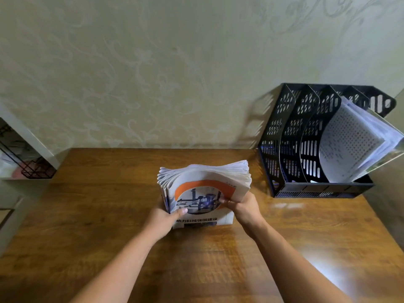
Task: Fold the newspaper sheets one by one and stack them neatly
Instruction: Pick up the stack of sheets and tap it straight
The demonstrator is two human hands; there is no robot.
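A thick stack of folded newspapers [203,189] stands on edge near the middle of a wooden surface [87,215]. The left hand [166,217] grips its left side, thumb across the front page. The right hand [242,206] pinches the right edge with curled fingers [226,201]. A black file rack [288,138] holding papers stands at the right rear.

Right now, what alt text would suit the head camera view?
Two bare hands, left hand and right hand, grip a thick stack of folded newspaper sheets standing on edge on a brown wooden table; a black plastic file rack stands right.
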